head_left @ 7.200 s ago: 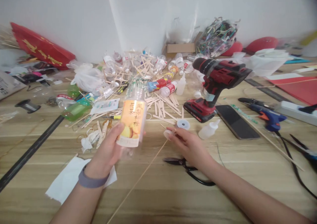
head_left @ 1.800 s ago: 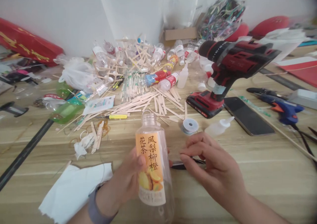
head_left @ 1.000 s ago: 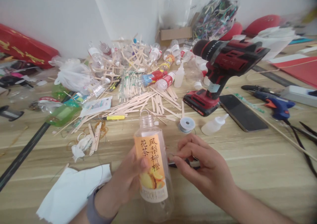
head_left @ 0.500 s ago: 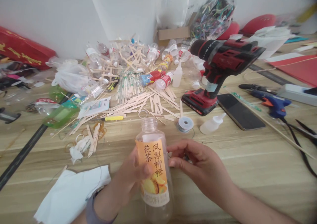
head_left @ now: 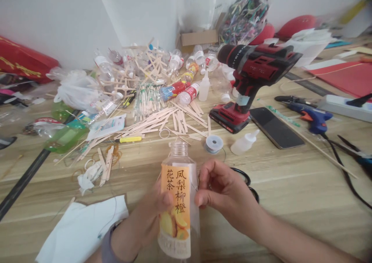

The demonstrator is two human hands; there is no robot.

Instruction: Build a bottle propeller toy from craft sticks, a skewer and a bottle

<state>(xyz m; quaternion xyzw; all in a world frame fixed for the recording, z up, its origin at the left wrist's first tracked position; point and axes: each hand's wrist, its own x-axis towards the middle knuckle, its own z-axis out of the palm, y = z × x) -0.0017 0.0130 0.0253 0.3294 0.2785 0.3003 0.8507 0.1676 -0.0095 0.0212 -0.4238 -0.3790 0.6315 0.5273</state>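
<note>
A clear plastic bottle [head_left: 176, 208] with an orange fruit label stands upright, its mouth uncapped. My left hand [head_left: 154, 212] is wrapped round its left side, thumb on the label. Close to the bottle's right side, my right hand [head_left: 221, 185] is closed with thumb and fingertips together; a thin strand seems to run from them to the bottle, but what they pinch is too small to name. Black scissor handles [head_left: 247, 177] show partly behind my right hand. Beyond the bottle lies a spool of thin wire [head_left: 214, 144].
A red drill [head_left: 250, 80], a phone [head_left: 277, 127], a small squeeze bottle [head_left: 245, 142] and a blue glue gun [head_left: 312, 115] are at the right. Wooden sticks [head_left: 148, 125] and plastic bottles are heaped behind. A white cloth [head_left: 81, 232] lies front left.
The view has shifted slightly, with table items appearing further left. My right fingertips have drawn closer together beside the bottle, and the black scissor handles have come into view behind that hand.
</note>
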